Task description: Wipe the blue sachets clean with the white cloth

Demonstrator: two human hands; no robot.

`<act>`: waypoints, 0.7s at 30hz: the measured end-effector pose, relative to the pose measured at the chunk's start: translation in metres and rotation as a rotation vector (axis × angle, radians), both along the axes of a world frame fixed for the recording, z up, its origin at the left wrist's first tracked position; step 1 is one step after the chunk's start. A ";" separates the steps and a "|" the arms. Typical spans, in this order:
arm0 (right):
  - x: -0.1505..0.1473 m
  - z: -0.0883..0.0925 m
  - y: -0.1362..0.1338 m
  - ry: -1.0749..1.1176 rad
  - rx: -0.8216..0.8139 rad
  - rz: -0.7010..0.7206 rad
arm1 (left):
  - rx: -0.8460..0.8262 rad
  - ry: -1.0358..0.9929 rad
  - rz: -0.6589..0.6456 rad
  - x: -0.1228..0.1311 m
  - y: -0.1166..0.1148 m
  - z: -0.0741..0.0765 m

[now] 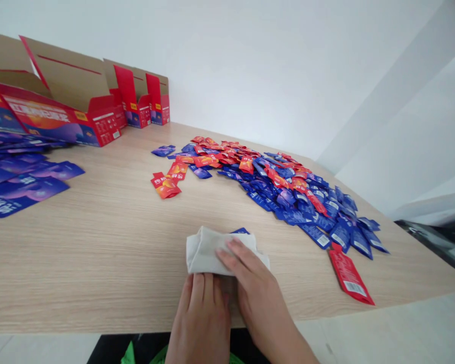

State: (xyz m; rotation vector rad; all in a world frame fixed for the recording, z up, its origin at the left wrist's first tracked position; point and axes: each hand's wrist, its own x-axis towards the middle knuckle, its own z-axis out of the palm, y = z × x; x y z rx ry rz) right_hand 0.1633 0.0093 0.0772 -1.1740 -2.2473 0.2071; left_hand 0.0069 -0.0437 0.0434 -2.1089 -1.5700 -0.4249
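Folded white cloth (207, 253) on the desk's (117, 263) near side.
I see the left hand (203, 311), fingers together at its near edge, grip unclear; a blue packet (241, 230) behind could shift if the right hand (260, 290), open flat on top, drags.

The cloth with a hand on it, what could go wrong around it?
The blue packet peeking out behind the cloth might slip or crease if the right hand presses hard. The red packet lies close to the table's near edge, so a bump could knock it off.
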 end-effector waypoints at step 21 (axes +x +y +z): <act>-0.003 -0.005 0.007 -0.070 0.019 0.015 | 0.010 0.060 -0.020 -0.003 0.002 -0.003</act>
